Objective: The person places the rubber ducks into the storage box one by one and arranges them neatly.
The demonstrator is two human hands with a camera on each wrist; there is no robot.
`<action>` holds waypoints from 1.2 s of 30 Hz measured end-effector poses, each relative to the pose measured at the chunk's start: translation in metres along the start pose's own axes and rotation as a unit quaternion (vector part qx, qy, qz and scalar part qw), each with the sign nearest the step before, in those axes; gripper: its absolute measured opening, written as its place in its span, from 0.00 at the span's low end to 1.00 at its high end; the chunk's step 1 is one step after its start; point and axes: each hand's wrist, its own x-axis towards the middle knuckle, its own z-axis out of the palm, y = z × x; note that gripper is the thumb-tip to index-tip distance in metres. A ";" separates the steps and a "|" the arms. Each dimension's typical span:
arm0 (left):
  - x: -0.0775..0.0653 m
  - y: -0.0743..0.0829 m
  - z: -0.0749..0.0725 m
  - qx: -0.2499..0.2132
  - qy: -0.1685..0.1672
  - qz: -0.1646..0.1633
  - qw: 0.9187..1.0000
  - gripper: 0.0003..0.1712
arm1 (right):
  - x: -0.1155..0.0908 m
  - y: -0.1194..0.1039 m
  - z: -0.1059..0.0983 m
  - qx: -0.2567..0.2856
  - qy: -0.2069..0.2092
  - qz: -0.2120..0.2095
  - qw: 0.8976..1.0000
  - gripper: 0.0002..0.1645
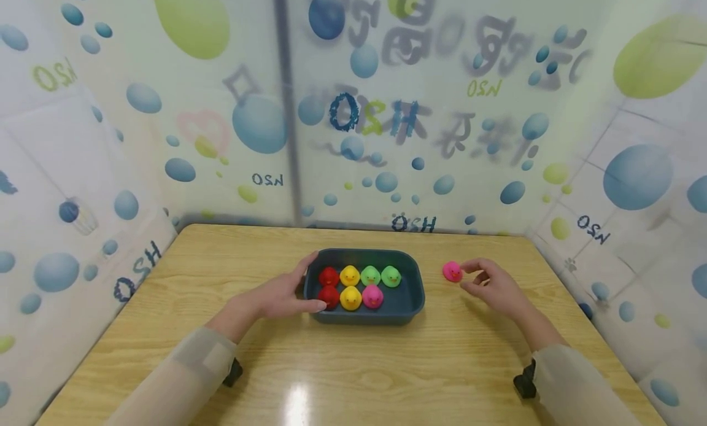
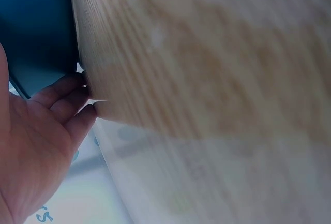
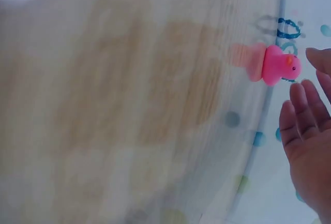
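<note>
A dark blue tray (image 1: 364, 318) on the table holds several small rubber ducks: two red, two yellow, two green and one pink duck (image 1: 372, 296). My left hand (image 1: 278, 294) grips the tray's left end, thumb over the front rim and fingers at the far corner. In the left wrist view the fingertips lie against the tray's outer wall (image 2: 39, 27). Right of the tray, another pink duck (image 1: 452, 271) sits upright on the table. My right hand (image 1: 496, 289) is beside that duck, thumb and fingers parted with nothing held; a gap shows in the right wrist view.
The wooden table (image 1: 353, 364) ends at a patterned curtain (image 1: 364, 186) behind and on both sides. Bare wood shows in front of the tray. Each wrist carries a black device, such as the right one (image 1: 526, 380).
</note>
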 end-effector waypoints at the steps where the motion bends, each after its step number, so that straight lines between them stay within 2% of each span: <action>1: 0.000 0.000 0.000 -0.001 0.000 0.000 1.000 0.69 | 0.003 0.001 0.000 0.001 -0.007 0.004 1.000 0.28; 7: 0.000 0.000 0.000 -0.004 -0.002 0.002 1.000 0.69 | 0.017 0.005 0.002 -0.003 -0.034 0.012 0.999 0.35; 14: 0.001 -0.002 0.000 -0.005 -0.004 0.006 1.000 0.70 | 0.026 0.008 0.007 -0.012 -0.036 0.021 0.999 0.33; 24: 0.000 -0.002 0.000 -0.005 -0.003 0.005 1.000 0.70 | 0.027 0.006 0.010 -0.008 -0.036 0.051 0.998 0.31; 30: 0.001 -0.002 0.001 -0.002 -0.001 0.007 1.000 0.69 | 0.024 0.005 0.011 -0.035 -0.030 0.055 0.997 0.27; 36: 0.000 -0.002 0.001 -0.005 0.001 0.008 1.000 0.69 | 0.020 0.005 0.013 -0.034 -0.026 0.062 0.997 0.23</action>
